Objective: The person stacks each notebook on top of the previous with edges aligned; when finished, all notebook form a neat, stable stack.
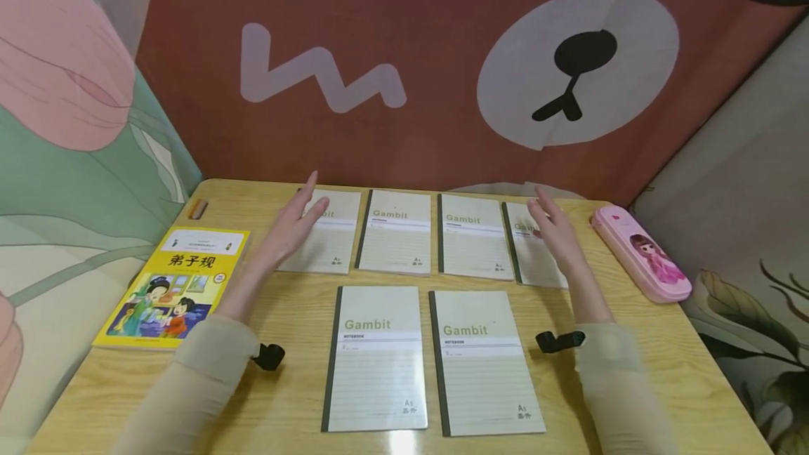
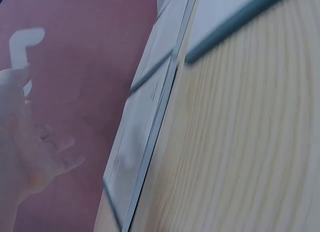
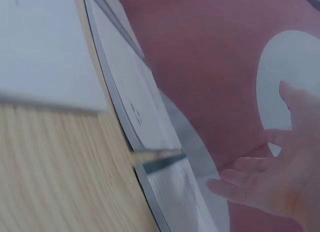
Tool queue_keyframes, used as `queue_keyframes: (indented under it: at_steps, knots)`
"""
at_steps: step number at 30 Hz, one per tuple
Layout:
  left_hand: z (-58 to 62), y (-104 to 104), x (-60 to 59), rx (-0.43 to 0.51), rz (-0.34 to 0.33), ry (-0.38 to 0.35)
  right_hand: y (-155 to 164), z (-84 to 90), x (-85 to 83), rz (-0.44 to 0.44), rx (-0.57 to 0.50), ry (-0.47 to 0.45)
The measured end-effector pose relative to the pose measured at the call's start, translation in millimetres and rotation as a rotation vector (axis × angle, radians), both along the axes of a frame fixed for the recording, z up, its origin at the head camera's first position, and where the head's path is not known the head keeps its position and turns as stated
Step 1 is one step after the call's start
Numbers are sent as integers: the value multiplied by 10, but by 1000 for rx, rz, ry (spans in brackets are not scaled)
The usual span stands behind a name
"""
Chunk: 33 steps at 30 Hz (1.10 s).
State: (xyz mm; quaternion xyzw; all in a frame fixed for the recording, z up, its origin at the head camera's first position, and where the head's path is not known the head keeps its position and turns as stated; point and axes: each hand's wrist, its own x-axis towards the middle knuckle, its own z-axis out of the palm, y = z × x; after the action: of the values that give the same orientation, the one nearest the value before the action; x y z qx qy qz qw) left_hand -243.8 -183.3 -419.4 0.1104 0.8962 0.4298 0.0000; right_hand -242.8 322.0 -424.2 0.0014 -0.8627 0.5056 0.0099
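Both hands are raised over the table with nothing in them. My left hand [image 1: 292, 225], fingers extended, overlaps the left notebook [image 1: 331, 248] of the back row in the head view. At the other end of that row, my right hand [image 1: 556, 230] is held over the right notebook [image 1: 537, 262], its fingers likewise extended. Between these lie two more Gambit notebooks, a left one [image 1: 397, 248] and a right one [image 1: 475, 244]. Nearer the front are a pair: one notebook [image 1: 378, 378] on the left, another [image 1: 489, 378] on the right. All have dark spines.
A yellow picture book [image 1: 215, 286] lies at the left, with a small brown-and-grey object [image 1: 198, 209] behind it. The pink pencil case [image 1: 632, 251] sits near the right edge of the wooden table [image 1: 284, 413]. Behind stands a red patterned curtain [image 1: 442, 139].
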Motion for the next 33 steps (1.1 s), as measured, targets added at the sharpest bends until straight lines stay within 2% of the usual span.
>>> queue_keyframes:
  at_steps: [4,6,13,18,20,26,33]
  knots:
    - [-7,310,-9,130,-16,-65,-89,-3,22,50,-157,-70]
    - [-22,475,-7,212,-29,-112,-120,0,37,72,-198,-98]
    - [-59,1127,-14,498,-130,-269,-202,-28,22,93,-234,-175]
    - [-115,1580,-34,602,-207,-367,-272,-32,12,100,-244,-221]
    - [-145,1715,-35,615,-214,-407,-298,-22,20,110,-260,-242]
    - [-204,1955,-32,674,-210,-499,-373,31,70,131,-274,-299]
    - [-230,2035,-31,768,-198,-574,-438,83,94,97,-273,-342]
